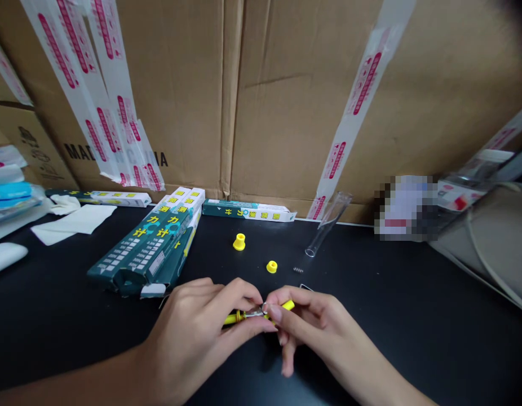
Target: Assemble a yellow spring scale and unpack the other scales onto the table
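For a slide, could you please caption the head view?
Left hand and right hand hold a yellow rod with metal fitting above a black bench.

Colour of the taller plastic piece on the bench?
Yellow: the taller plastic piece shows best in the head view.

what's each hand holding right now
left hand: closed, gripping a yellow rod with a metal wire middle
right hand: closed, pinching the same rod at its other end
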`<state>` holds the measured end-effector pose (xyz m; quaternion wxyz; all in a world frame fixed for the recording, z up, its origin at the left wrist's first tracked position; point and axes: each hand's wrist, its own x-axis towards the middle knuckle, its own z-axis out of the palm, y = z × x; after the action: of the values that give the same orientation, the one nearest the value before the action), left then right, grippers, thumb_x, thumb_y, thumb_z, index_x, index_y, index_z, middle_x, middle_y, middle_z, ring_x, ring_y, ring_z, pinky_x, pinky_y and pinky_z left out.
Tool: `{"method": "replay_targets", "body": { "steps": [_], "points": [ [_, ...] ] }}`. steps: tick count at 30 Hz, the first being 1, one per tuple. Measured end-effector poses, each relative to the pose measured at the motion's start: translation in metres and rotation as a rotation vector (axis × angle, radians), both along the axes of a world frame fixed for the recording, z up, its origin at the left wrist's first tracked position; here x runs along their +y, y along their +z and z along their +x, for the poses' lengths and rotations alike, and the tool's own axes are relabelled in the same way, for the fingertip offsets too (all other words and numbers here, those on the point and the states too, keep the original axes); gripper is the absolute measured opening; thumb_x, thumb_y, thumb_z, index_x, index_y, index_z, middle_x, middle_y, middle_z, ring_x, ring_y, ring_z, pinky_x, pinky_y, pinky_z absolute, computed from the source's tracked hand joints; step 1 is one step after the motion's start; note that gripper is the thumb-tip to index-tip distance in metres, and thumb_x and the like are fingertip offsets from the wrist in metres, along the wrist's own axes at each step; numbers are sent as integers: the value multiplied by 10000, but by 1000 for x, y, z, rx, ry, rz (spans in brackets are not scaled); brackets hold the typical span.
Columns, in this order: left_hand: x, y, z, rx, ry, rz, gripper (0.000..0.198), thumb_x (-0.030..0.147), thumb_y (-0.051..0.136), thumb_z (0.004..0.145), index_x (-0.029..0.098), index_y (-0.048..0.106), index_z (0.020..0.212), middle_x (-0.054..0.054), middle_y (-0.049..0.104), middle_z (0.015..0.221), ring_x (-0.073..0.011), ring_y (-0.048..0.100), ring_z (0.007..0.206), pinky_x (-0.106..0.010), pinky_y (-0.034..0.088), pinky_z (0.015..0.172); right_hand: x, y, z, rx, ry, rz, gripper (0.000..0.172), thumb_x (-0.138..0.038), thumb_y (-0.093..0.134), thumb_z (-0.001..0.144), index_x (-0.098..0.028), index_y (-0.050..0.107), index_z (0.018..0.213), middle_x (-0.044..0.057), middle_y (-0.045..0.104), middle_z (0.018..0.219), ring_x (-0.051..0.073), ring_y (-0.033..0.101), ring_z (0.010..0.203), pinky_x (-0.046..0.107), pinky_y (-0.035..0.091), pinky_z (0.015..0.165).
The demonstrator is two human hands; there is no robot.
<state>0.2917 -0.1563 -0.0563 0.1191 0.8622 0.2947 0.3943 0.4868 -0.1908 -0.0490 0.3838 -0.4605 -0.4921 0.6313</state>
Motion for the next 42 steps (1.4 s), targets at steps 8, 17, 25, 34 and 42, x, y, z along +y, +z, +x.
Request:
{"method": "replay_targets", "body": {
  "steps": [8,17,25,34,42],
  "points": [
    [-1,-2,0,-25,36,3,185,382,692,928,238,625,833,121,737,739,-74,683,598,-204,466,590,-2,0,0,55,-25,-38,427,-573,773,773,-157,694,828,-53,600,610,84,639,459,174,426,527],
    [-1,0,3,-117,-41,123,146,225,655,952,209,627,809,63,777,791,-108,755,690,-179,579,687,0,-2,-1,48,-73,-30,406,-544,807,745,-153,735,828,-53,591,603,91,636,444,178,430,499],
    [-1,0,2,-91,57,226,97,143,665,884,223,695,839,64,807,851,-160,787,800,-234,619,717,-5,0,0,11,-91,33,375,-536,757,811,-166,762,876,-43,592,646,89,648,479,195,458,541],
    [0,1,4,-175,21,75,120,87,697,823,201,730,805,35,806,818,-105,764,664,-134,599,707,-6,1,-2,-59,-147,117,291,-478,734,853,-199,789,914,-20,604,785,96,685,543,216,486,608],
    [0,3,7,-222,-35,77,195,18,709,784,192,740,866,30,806,855,-113,761,702,-159,599,737,-5,-5,-1,-59,-167,147,278,-462,757,832,-190,775,885,-12,607,784,114,689,537,227,522,576]
  ]
}}
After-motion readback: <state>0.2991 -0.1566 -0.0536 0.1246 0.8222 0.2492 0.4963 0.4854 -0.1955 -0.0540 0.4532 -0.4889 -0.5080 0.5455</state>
